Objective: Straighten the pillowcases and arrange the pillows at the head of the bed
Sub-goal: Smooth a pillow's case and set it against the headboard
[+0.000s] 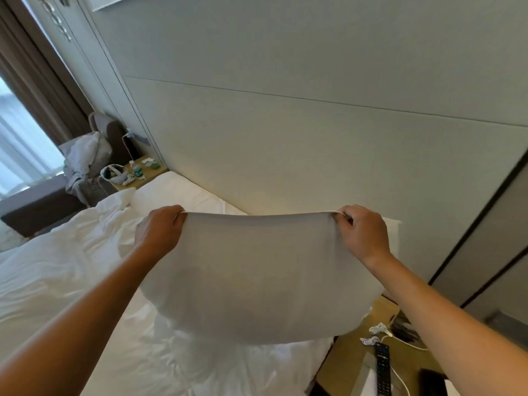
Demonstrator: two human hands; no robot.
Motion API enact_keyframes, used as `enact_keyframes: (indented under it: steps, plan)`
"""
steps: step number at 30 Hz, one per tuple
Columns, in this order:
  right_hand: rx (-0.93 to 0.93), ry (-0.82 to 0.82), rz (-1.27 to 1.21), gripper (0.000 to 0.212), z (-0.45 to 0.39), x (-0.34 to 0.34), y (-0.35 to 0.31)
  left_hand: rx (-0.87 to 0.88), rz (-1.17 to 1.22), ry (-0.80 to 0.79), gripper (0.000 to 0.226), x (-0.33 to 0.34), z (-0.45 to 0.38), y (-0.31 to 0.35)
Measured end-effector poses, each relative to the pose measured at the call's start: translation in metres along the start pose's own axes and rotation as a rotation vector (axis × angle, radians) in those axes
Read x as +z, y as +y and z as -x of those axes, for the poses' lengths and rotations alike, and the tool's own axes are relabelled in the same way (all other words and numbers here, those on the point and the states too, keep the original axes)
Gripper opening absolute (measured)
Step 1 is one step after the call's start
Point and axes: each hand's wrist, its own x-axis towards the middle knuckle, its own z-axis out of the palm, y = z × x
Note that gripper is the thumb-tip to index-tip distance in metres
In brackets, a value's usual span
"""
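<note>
I hold a white pillow in its pillowcase (257, 275) up in the air over the bed. My left hand (160, 230) grips its top left corner and my right hand (361, 232) grips its top right corner, so the top edge is stretched taut between them. The pillow's bulk hangs low inside the case. A second white pillow (177, 192) lies flat at the head of the bed against the grey headboard wall (285, 138). A rumpled white duvet (57, 267) covers the mattress on the left.
A bedside table (400, 364) at the lower right holds a remote control (382, 367) and white cables (377, 330). The far nightstand (143, 172) carries bottles and a headset. Beyond it stand a chair piled with linen (88, 155) and brown curtains (37, 90).
</note>
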Motion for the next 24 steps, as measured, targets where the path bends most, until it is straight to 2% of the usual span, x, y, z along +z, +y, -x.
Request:
enact_keyframes:
  steps: [5,14,17,20,24]
  plan:
    - [0.085,0.007,0.032,0.028,-0.009,0.000,0.025,0.052,0.007,-0.054,0.024,0.031,-0.038,0.020]
    - [0.166,0.031,0.066,0.038,-0.031,0.041,0.029,0.112,0.011,-0.103,0.026,0.082,-0.122,0.006]
    - [0.230,-0.030,0.153,0.044,-0.031,0.065,0.035,0.143,0.036,-0.133,0.027,0.112,-0.142,-0.006]
    - [0.318,-0.141,0.230,0.047,-0.015,0.096,0.045,0.152,0.032,-0.256,0.029,0.155,-0.143,-0.018]
    - [0.345,-0.177,0.315,0.040,0.000,0.125,0.048,0.081,0.106,-0.325,0.032,0.189,-0.136,-0.034]
